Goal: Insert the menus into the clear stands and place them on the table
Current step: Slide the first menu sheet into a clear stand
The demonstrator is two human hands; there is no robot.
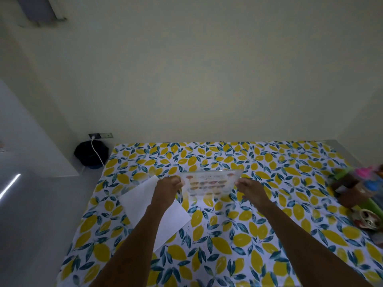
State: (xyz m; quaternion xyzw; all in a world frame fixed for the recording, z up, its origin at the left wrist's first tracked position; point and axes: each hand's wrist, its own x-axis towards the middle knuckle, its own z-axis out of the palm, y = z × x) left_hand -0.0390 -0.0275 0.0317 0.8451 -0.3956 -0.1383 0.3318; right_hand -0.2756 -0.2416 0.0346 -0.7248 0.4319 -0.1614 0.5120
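A clear stand (210, 184) with a printed menu inside it is held just above the lemon-print table (238, 235), near its middle. My left hand (169, 188) grips the stand's left edge and my right hand (249, 190) grips its right edge. The menu shows rows of small coloured pictures. A white sheet of paper (172, 219) lies flat on the cloth under my left forearm. Another clear stand (143, 179) seems to lie at the sheet's far left corner, hard to make out.
A cluster of colourful containers and a brown holder (356, 193) stands at the table's right edge. A black bag (91, 155) with a white cable sits on the floor beyond the table's left corner. A plain wall rises behind the table.
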